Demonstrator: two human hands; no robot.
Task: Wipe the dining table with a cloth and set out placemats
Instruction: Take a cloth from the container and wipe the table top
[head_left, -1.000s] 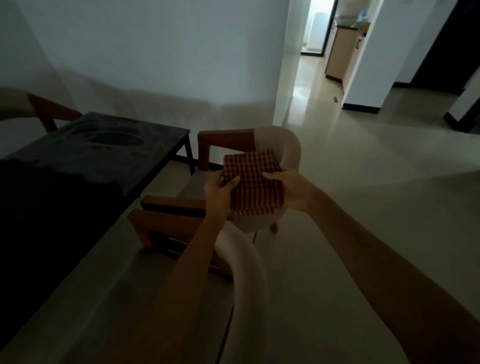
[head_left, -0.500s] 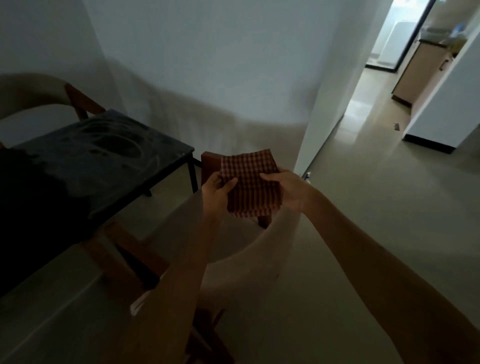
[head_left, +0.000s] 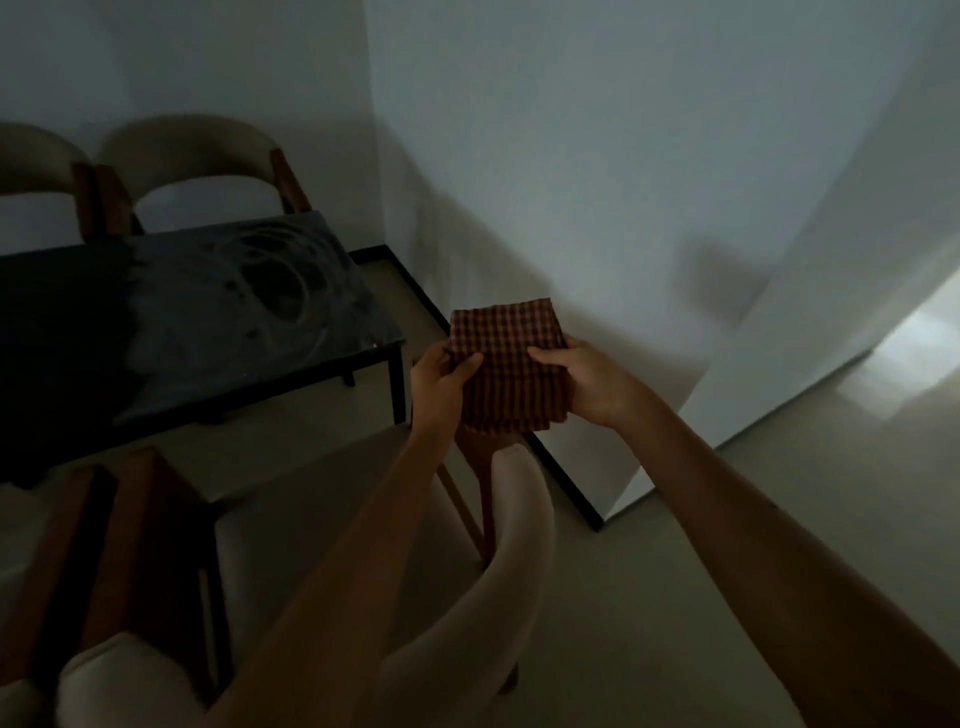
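Observation:
A folded red checked cloth (head_left: 506, 358) is held up in front of me, above a chair back. My left hand (head_left: 439, 387) grips its left edge with the thumb on top. My right hand (head_left: 584, 379) grips its right edge. The dark dining table (head_left: 171, 332) stands to the left, its top showing pale circular wipe streaks at the near right end. No placemats are in sight.
A cream padded chair with a wooden frame (head_left: 498, 551) stands right below my arms. Two more chairs (head_left: 187, 156) sit behind the table against the wall. A white wall corner (head_left: 675, 364) is close ahead; open floor lies to the right.
My view has swung left, bringing the table and the far chairs more into sight. Both hands keep hold of the cloth in much the same pose.

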